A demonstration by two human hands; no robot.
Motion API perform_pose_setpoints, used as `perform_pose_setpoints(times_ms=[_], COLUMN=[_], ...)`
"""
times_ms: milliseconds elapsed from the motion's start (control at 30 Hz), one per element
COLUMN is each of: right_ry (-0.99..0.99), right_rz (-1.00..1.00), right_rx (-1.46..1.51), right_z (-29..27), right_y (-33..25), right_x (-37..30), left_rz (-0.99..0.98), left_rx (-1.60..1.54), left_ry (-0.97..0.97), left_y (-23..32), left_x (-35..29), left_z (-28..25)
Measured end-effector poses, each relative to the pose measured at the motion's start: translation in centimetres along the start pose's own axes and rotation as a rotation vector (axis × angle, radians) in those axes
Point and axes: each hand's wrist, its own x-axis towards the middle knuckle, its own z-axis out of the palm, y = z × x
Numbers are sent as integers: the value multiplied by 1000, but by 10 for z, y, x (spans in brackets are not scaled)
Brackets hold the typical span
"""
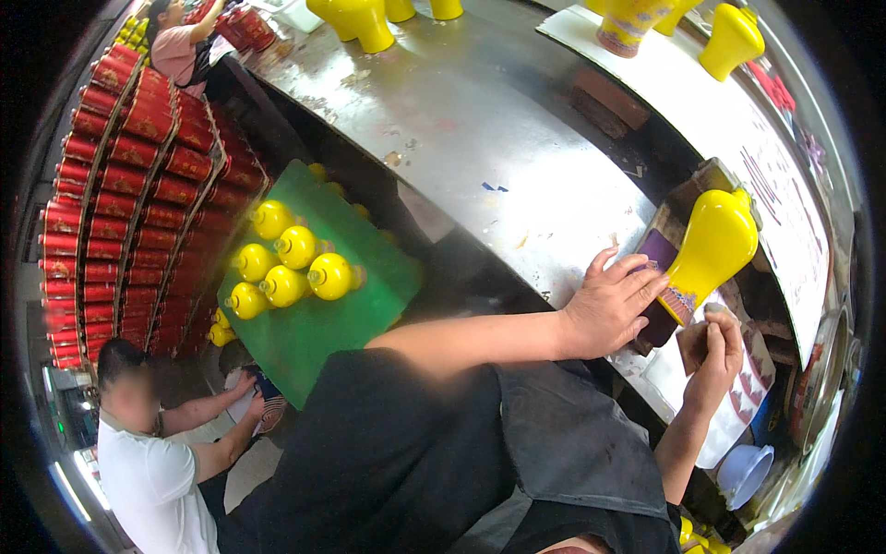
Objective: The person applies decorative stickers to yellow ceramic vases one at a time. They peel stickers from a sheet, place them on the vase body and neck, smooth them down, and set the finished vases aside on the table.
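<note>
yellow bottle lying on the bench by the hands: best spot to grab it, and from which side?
Probably the wide rounded body of the yellow bottle, from above, fingers wrapped across its width. It lies tilted, bulb end up and away, and its narrow labelled end is already under the left hand; the right hand is close below, so that end is crowded.

A small packing workshop or factory floor. A worn steel counter [480,138] runs out beyond the fingers [637,277], with identical yellow bottles [715,242] on it. To the left of the fingers, more bottles lie on a green board [360,305], and farther left red boxes [138,185] stand in tall stacks. Two other workers [152,462] are busy nearby.
</note>
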Motion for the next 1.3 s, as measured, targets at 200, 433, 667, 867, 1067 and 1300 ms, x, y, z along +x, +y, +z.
perform_pose_setpoints(times_ms=[200, 433, 667, 867, 1067, 1300], right_ry=[68, 50, 17, 37, -8, -49], right_rz=[-491, -498, -490, -477, -354, -368], right_rx=[-677, -940, -1069, -924, -720, -625], right_z=[27, 44, 54, 54, 52, 43], right_y=[-5, -15, -13, -9, -19, -14], right_x=[-16, -11, -1, -2, -2, -1], left_rz=[11, 18, 37, -55, -198, -153], left_rx=[3, 4, -19, -102, -235, -108], left_ry=[-19, -82, -109, -92, -141, -31], left_y=[2, 5, 4, 6, 5, 13], left_x=[3, 7, 10, 11, 26, 31], left_z=[-3, -2, -5, -12, -12, -10])
